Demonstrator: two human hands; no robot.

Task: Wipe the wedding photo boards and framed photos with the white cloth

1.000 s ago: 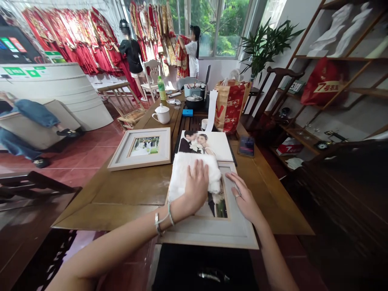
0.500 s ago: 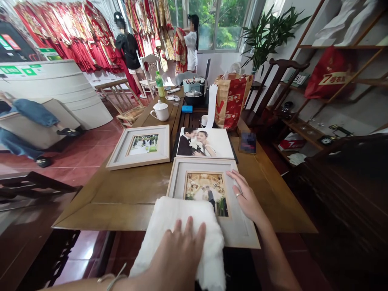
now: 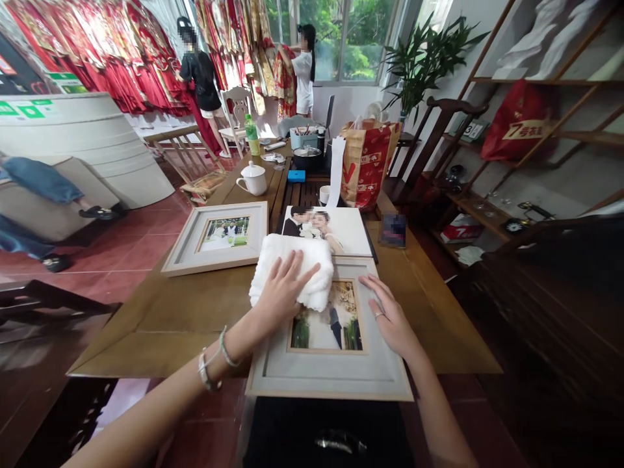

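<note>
My left hand (image 3: 285, 286) lies with spread fingers on a folded white towel (image 3: 268, 257), pressing it over the upper left part of a light wooden picture frame (image 3: 331, 385). The towel hides that corner and some of the wedding photo (image 3: 348, 325) inside. My right hand (image 3: 390, 318) rests on the frame's right side, fingers stretched out and apart over the pale mat. Just beyond the frame lies a large wedding portrait print (image 3: 353, 231), partly covered by the towel. A second framed photo (image 3: 227, 233) lies flat to the left.
On the wooden table (image 3: 195, 305) stand a lidded white cup (image 3: 252, 179), a green-capped bottle (image 3: 252, 135), a red and brown paper bag (image 3: 368, 166) and a small dark item (image 3: 392, 231). Shelves (image 3: 487, 208) are at the right. Two people stand by hanging garments; another person's legs show left.
My left hand has pushed the towel away from me, from the frame's lower left to its upper left corner. The lower frame is now uncovered. My right hand stays on the right side.
</note>
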